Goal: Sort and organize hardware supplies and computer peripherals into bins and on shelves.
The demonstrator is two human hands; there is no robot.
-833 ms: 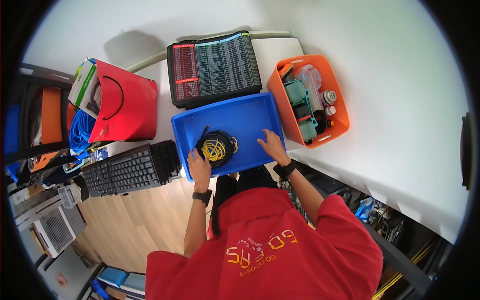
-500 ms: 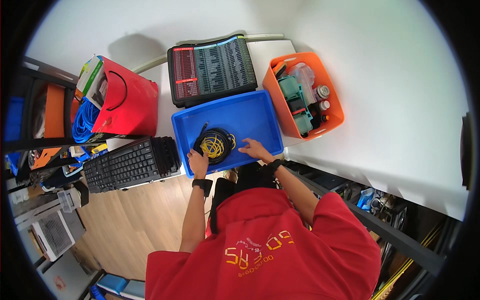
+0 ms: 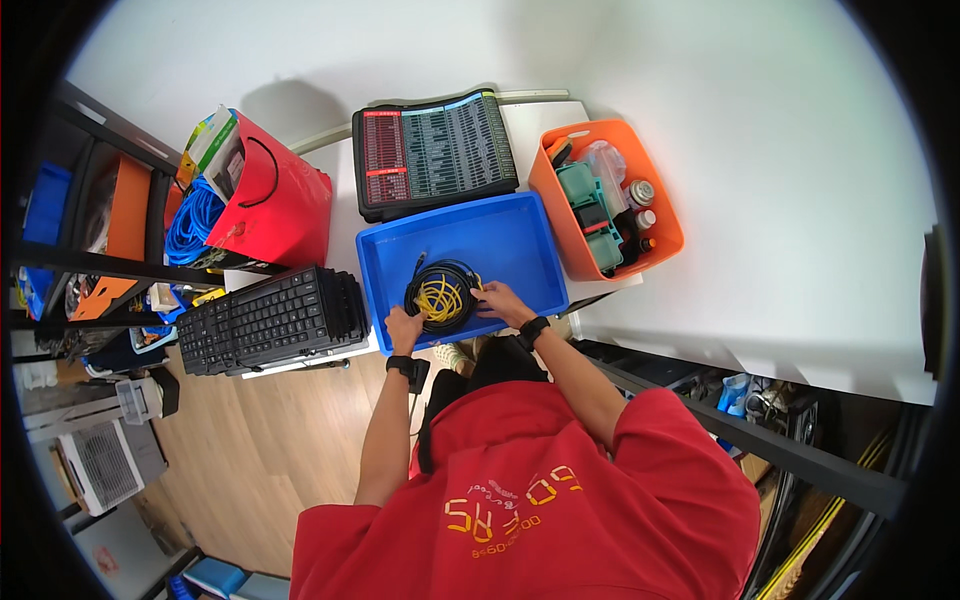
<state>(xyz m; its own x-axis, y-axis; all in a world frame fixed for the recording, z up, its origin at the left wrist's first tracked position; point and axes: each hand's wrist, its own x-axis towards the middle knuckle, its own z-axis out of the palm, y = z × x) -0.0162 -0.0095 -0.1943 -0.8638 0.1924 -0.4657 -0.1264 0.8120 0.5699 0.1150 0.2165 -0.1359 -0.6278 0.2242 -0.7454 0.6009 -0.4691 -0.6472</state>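
A coil of black cable (image 3: 450, 270) with a loose bundle of thin yellow cable (image 3: 438, 298) inside it lies in a shallow blue tray (image 3: 535, 235). My left hand (image 3: 404, 324) grips the lower left edge of the coil, fingers curled at it. On the opposite side, my right hand (image 3: 496, 301) has its fingers closed on the coil's right edge, by the yellow strands; the fingertips are partly hidden.
Behind the tray lies a printed desk mat stack (image 3: 435, 150). An orange bin (image 3: 662, 220) of bottles and containers stands right; a red bag (image 3: 290, 210) with blue cable and stacked black keyboards (image 3: 255, 325) are left. Crowded shelving (image 3: 130, 210) flanks the far left.
My right hand has moved leftward from the tray's right part onto the coil and closed on it. My left hand stays at the coil's left side. The view has shifted slightly.
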